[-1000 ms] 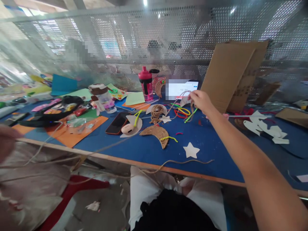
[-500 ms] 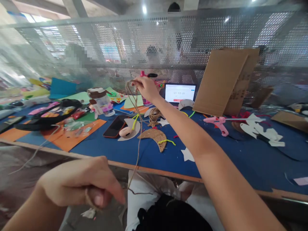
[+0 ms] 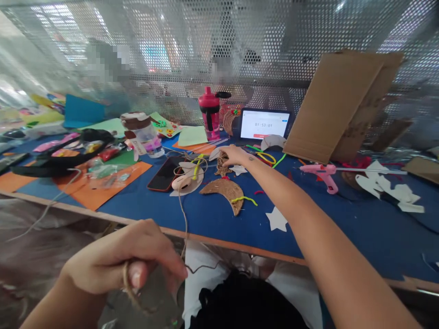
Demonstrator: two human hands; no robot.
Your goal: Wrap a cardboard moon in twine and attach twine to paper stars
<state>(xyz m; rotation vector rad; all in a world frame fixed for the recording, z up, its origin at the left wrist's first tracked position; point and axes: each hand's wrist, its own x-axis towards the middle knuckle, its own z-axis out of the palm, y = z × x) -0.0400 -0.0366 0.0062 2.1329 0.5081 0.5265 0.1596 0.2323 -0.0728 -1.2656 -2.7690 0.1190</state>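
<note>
My left hand (image 3: 126,260) is at the bottom left, below the table's front edge, with its fingers curled around a length of jute twine (image 3: 184,218). The twine rises from there toward the blue table (image 3: 343,237). My right hand (image 3: 233,155) is down at the table, its fingertips at a small coil of twine (image 3: 222,165). Whether those fingers grip anything is hidden. Close by lie a twine-covered crescent (image 3: 224,194) and a white paper crescent (image 3: 181,185) with a white computer mouse (image 3: 181,183) on it.
A black phone (image 3: 163,173), a plastic jar (image 3: 142,137) and a pink bottle (image 3: 210,114) stand left of my right hand. Further right are a tablet showing a timer (image 3: 265,124), leaning cardboard (image 3: 331,103) and a pink glue gun (image 3: 320,172). A perforated metal screen (image 3: 274,41) runs behind the table.
My right hand has come down from holding the twine up in the air to the table top. My left hand stays low with the twine, and the view has shifted slightly.
</note>
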